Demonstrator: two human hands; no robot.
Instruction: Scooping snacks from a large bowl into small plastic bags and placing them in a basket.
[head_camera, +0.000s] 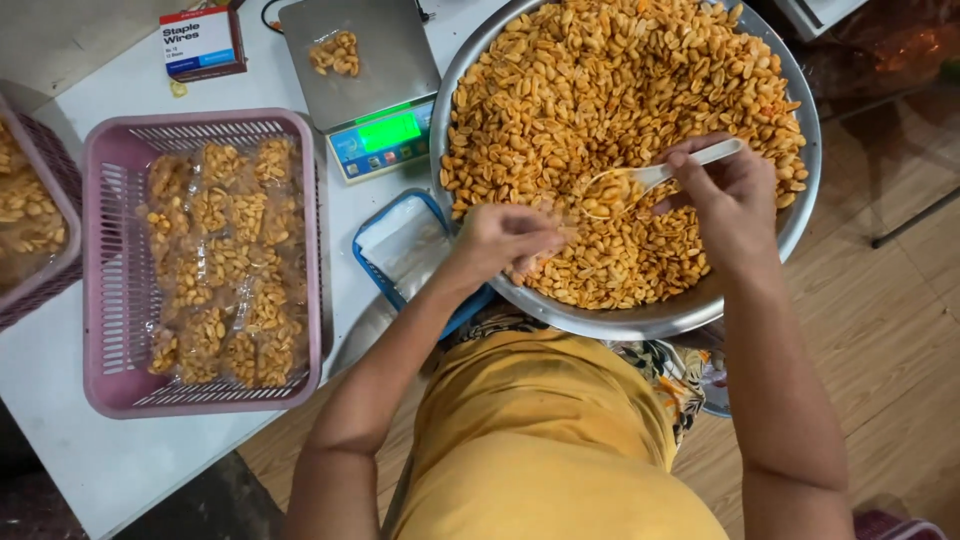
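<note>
The right hand (725, 195) grips a white plastic spoon (655, 175), its bowl loaded with peanuts over the big metal basin (640, 320) of seasoned peanuts (620, 80). The left hand (505, 240) pinches a small clear bag (560, 235) at the basin's near edge, close to the spoon, probably to shorten the way. Left of the basin stand a scale (375, 100) carrying one small bag and a pink basket (115, 260) of filled bags.

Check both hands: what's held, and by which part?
Right hand holds a white spoon by the handle end, bowl in the peanuts. Left hand pinches what looks like a small clear bag at the basin's edge; exact grip place can't be told.
</note>
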